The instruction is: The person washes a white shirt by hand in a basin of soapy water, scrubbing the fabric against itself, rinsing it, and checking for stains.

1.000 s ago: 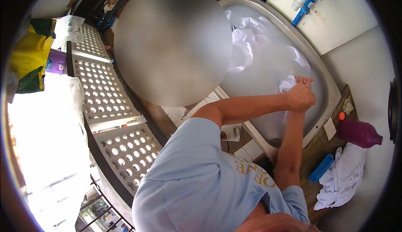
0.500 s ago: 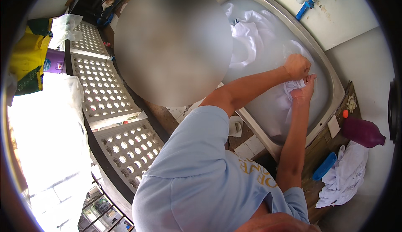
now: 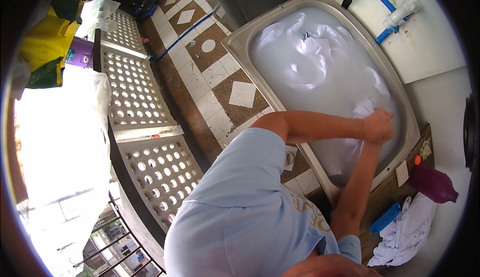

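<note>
Both of my hands are pressed together over the near right part of a steel sink (image 3: pixel 270 98) full of cloudy water. My left hand (image 3: pixel 375 124) is closed in a fist on a bunched white cloth (image 3: pixel 363 108). Tight against it, my right hand (image 3: pixel 385 136) is partly hidden, its fingers closed around the same cloth. Part of this cloth trails down under the water beside my right forearm. Farther back in the sink, more white laundry (image 3: pixel 320 49) floats half submerged, with a small dark spot on it.
A wooden ledge beside the sink holds a blue brush (image 3: pixel 385 219), a heap of white cloth (image 3: pixel 407 232), a purple bottle (image 3: pixel 434 183) and an orange cap (image 3: pixel 417 160). Blue and white pipes (image 3: pixel 400 14) run along the wall. Perforated blocks (image 3: pixel 135 89) border the tiled floor (image 3: pixel 215 84).
My hands have come closer together on the cloth and sit lower in the picture. The view has shifted, and the blurred round patch over the floor and sink is gone.
</note>
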`<state>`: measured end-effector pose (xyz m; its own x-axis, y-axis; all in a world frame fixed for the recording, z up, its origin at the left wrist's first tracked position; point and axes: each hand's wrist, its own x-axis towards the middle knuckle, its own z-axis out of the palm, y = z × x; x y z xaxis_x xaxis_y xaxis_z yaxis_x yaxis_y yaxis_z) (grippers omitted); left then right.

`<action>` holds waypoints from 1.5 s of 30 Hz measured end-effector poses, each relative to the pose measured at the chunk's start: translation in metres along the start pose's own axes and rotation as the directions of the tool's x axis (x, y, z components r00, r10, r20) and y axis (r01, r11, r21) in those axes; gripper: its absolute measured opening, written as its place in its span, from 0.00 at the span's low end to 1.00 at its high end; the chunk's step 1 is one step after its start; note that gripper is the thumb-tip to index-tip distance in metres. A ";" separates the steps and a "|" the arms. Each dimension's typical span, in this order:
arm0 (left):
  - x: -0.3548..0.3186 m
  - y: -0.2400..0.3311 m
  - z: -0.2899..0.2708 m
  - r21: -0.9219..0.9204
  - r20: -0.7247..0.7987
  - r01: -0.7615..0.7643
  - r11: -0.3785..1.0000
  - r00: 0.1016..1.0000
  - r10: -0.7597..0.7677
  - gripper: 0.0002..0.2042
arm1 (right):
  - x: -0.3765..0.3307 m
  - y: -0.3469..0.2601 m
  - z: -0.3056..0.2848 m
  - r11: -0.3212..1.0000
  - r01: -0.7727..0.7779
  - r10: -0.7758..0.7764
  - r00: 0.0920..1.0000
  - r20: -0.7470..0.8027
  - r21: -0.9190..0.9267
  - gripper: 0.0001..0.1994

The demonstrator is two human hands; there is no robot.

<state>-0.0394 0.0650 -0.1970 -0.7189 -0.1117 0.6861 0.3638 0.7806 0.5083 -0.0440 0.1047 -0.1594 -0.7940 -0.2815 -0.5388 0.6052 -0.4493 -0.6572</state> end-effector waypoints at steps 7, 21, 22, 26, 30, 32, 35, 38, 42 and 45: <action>0.020 -0.029 -0.036 -0.059 0.097 0.250 0.967 0.965 -0.243 0.07 | -0.004 0.000 -0.007 1.000 -0.020 0.020 1.000 -0.017 0.024 0.20; 0.009 0.022 -0.024 -0.064 0.018 -0.013 0.998 1.000 0.014 0.08 | 0.067 0.013 -0.074 0.946 -0.009 -0.216 0.729 0.649 0.324 0.20; 0.007 0.024 -0.024 -0.070 0.023 -0.015 0.997 1.000 0.017 0.08 | 0.069 0.016 -0.076 0.920 -0.050 -0.289 0.582 0.760 0.388 0.21; 0.010 -0.033 -0.050 -0.091 0.185 0.307 0.947 0.940 -0.287 0.05 | 0.012 0.012 -0.023 0.999 -0.019 0.020 0.999 -0.032 0.026 0.23; 0.010 -0.002 -0.040 0.036 0.138 0.102 0.994 0.985 -0.106 0.03 | -0.038 -0.004 0.020 0.975 -0.167 0.164 0.986 0.035 0.149 0.19; 0.009 0.027 -0.044 -0.022 0.029 -0.104 0.994 0.994 0.105 0.03 | -0.024 -0.001 0.005 0.972 -0.134 0.126 0.991 0.050 0.191 0.19; 0.013 -0.007 -0.046 -0.166 0.045 0.038 0.985 0.999 -0.031 0.06 | -0.002 0.009 -0.009 0.971 -0.055 0.054 0.998 0.011 0.231 0.20; 0.020 -0.032 -0.049 -0.215 0.122 0.292 0.932 0.955 -0.271 0.12 | 0.024 0.022 -0.026 0.991 0.091 -0.092 0.996 0.014 0.094 0.20; 0.025 -0.001 -0.039 -0.246 0.043 0.094 0.965 0.995 -0.086 0.11 | 0.025 0.002 -0.046 0.961 -0.001 -0.082 0.955 0.286 0.278 0.20; 0.014 -0.013 -0.039 -0.261 0.043 0.108 0.959 0.994 -0.100 0.10 | -0.001 0.006 -0.009 0.957 -0.041 0.021 0.997 0.071 0.286 0.20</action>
<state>-0.0310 0.0288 -0.1739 -0.7767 -0.1625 0.6085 0.4258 0.5765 0.6974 -0.0391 0.1096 -0.1673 -0.7830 -0.3501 -0.5141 0.5954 -0.6610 -0.4567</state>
